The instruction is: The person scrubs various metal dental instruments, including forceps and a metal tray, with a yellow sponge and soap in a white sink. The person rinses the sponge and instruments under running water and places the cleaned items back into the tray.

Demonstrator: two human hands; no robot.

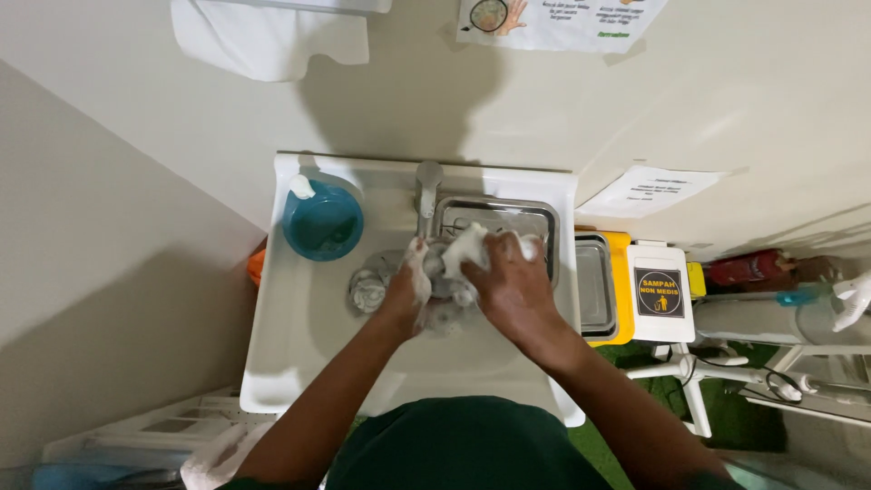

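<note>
Cream walls [726, 100] meet in a corner; paper notices [553, 18] taped up, green floor [603, 445], perhaps matting, below.

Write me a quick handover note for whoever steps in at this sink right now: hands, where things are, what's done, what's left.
Left hand: soapy, over the white sink, pressed against a foam-covered item that is too hidden by lather to identify.
Right hand: lathered, closed over the same item from the other side.
Tap: directly behind the hands; whether water is running cannot be told.
Metal tray: at the back of the basin, beside the tap.
Blue soap bottle: on the sink's left back corner.
Done: soap is worked into foam.
Left: foam not yet rinsed off; hands not yet dried.
</note>
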